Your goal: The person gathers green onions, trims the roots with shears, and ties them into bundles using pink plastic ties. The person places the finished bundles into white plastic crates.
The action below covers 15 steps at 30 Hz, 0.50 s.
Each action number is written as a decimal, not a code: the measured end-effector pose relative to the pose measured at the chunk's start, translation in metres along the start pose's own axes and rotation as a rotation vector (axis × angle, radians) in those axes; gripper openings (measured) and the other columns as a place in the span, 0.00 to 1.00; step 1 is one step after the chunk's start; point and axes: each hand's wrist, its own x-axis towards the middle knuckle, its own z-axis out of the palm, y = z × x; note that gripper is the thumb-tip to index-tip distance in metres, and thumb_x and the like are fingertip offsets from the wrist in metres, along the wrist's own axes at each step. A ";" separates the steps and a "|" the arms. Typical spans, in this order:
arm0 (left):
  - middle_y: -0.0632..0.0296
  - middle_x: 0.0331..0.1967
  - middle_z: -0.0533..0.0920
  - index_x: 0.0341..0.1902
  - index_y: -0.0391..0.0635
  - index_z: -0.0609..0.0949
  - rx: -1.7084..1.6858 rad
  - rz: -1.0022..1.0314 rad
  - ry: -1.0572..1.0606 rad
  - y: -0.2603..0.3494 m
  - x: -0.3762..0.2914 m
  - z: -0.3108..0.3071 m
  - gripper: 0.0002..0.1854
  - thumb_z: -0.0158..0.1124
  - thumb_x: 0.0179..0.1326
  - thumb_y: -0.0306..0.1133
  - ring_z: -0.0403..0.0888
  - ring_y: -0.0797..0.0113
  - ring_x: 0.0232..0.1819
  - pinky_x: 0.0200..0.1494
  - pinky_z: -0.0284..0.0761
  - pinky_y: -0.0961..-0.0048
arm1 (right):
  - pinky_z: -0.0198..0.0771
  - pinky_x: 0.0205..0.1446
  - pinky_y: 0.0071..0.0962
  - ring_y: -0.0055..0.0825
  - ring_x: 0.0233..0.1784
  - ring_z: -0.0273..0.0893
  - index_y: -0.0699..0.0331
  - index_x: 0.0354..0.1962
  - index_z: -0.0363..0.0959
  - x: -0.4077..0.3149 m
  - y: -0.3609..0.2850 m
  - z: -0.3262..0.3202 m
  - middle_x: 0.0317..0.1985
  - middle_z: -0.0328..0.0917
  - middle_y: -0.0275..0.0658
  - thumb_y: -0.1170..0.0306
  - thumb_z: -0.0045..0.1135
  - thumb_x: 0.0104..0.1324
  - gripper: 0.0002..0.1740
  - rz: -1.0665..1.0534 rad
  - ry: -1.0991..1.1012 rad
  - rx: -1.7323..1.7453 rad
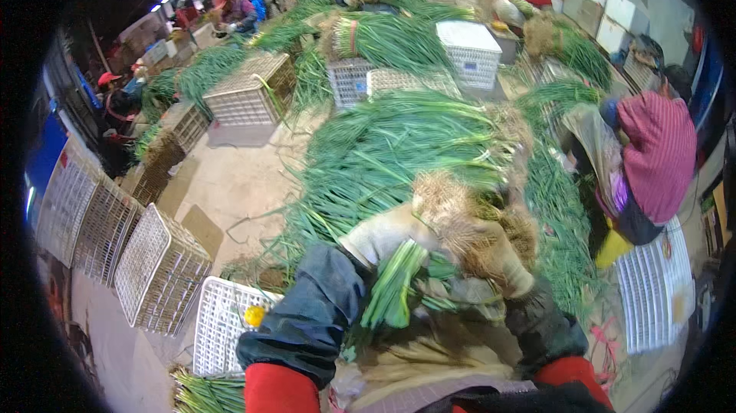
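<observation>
Close in front of my body is a bunch of green onions [397, 286], its cut-looking green leaves pointing down towards my lap. Its tan, tangled roots [440, 200] face away from me. My left hand [391, 236], in a pale work glove, grips the bunch from the left side. On the right side my right hand [505, 260], in a soiled glove, is closed around the root end; roots hide its fingers. Beyond both hands lies a large heap of green onions [391, 143], with leaves to the left and roots to the right.
A white plastic crate [224, 321] with a yellow round object [254, 315] stands at my left. More crates [164, 269] stand farther left. At the right, a person in a striped pink top [658, 154] bends beside a white crate [655, 292]. Other people work at the back.
</observation>
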 end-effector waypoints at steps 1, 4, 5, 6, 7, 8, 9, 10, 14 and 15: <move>0.60 0.42 0.81 0.62 0.40 0.72 0.069 -0.098 0.063 0.003 -0.006 -0.005 0.35 0.63 0.45 0.16 0.80 0.69 0.38 0.34 0.78 0.74 | 0.75 0.50 0.22 0.19 0.44 0.79 0.65 0.45 0.79 0.002 -0.022 0.009 0.43 0.83 0.32 0.72 0.68 0.62 0.15 0.083 0.033 0.171; 0.63 0.42 0.80 0.59 0.41 0.74 0.044 -0.006 -0.039 0.003 -0.008 -0.007 0.34 0.62 0.41 0.15 0.78 0.71 0.43 0.43 0.76 0.72 | 0.73 0.38 0.28 0.27 0.35 0.81 0.65 0.42 0.79 0.019 -0.050 0.008 0.34 0.84 0.37 0.72 0.67 0.59 0.13 0.110 -0.179 -0.141; 0.63 0.47 0.80 0.60 0.41 0.73 0.176 0.097 -0.092 -0.007 -0.001 -0.017 0.35 0.62 0.41 0.15 0.75 0.70 0.50 0.52 0.71 0.73 | 0.73 0.38 0.31 0.35 0.34 0.81 0.64 0.41 0.80 0.019 -0.045 0.006 0.34 0.82 0.42 0.69 0.66 0.58 0.13 0.018 -0.180 -0.291; 0.63 0.52 0.80 0.60 0.40 0.73 0.302 0.202 -0.135 -0.019 0.009 -0.028 0.35 0.62 0.41 0.14 0.73 0.69 0.57 0.62 0.67 0.74 | 0.73 0.38 0.34 0.43 0.34 0.81 0.63 0.40 0.80 0.017 -0.038 0.004 0.33 0.81 0.46 0.67 0.65 0.56 0.14 -0.069 -0.164 -0.439; 0.61 0.55 0.79 0.61 0.40 0.73 0.226 0.131 -0.156 -0.023 0.008 -0.035 0.35 0.61 0.43 0.15 0.71 0.67 0.59 0.65 0.64 0.73 | 0.72 0.40 0.36 0.45 0.36 0.80 0.60 0.40 0.81 0.020 -0.038 0.003 0.35 0.82 0.46 0.65 0.65 0.55 0.15 -0.140 -0.209 -0.598; 0.59 0.55 0.79 0.60 0.40 0.74 0.268 0.174 -0.134 -0.028 0.006 -0.037 0.33 0.61 0.44 0.16 0.71 0.66 0.59 0.65 0.64 0.73 | 0.72 0.41 0.36 0.45 0.37 0.80 0.59 0.40 0.81 0.023 -0.043 0.006 0.36 0.82 0.45 0.66 0.65 0.55 0.14 -0.219 -0.214 -0.652; 0.57 0.55 0.79 0.60 0.40 0.74 0.319 0.216 -0.109 -0.019 -0.003 -0.027 0.32 0.60 0.45 0.17 0.71 0.64 0.59 0.66 0.63 0.72 | 0.72 0.41 0.37 0.44 0.37 0.81 0.58 0.39 0.82 0.026 -0.049 0.010 0.36 0.82 0.44 0.66 0.65 0.54 0.14 -0.306 -0.215 -0.701; 0.56 0.54 0.79 0.59 0.39 0.75 0.369 0.257 -0.086 -0.014 -0.007 -0.020 0.30 0.59 0.46 0.18 0.71 0.63 0.59 0.67 0.63 0.71 | 0.73 0.40 0.36 0.43 0.38 0.81 0.55 0.39 0.82 0.024 -0.044 0.008 0.37 0.82 0.43 0.66 0.64 0.53 0.14 -0.322 -0.220 -0.763; 0.63 0.37 0.81 0.49 0.39 0.77 0.404 0.009 0.061 -0.035 0.001 -0.037 0.25 0.63 0.42 0.20 0.77 0.69 0.39 0.42 0.75 0.72 | 0.74 0.34 0.34 0.39 0.34 0.81 0.49 0.41 0.81 0.021 -0.031 0.014 0.33 0.82 0.39 0.64 0.64 0.53 0.15 -0.537 -0.068 -0.919; 0.64 0.37 0.81 0.48 0.38 0.77 0.423 -0.002 0.084 -0.023 -0.007 -0.027 0.24 0.63 0.42 0.19 0.77 0.69 0.39 0.41 0.75 0.73 | 0.74 0.33 0.34 0.39 0.34 0.81 0.49 0.40 0.81 0.018 -0.029 0.013 0.33 0.82 0.38 0.65 0.64 0.53 0.14 -0.513 -0.050 -0.973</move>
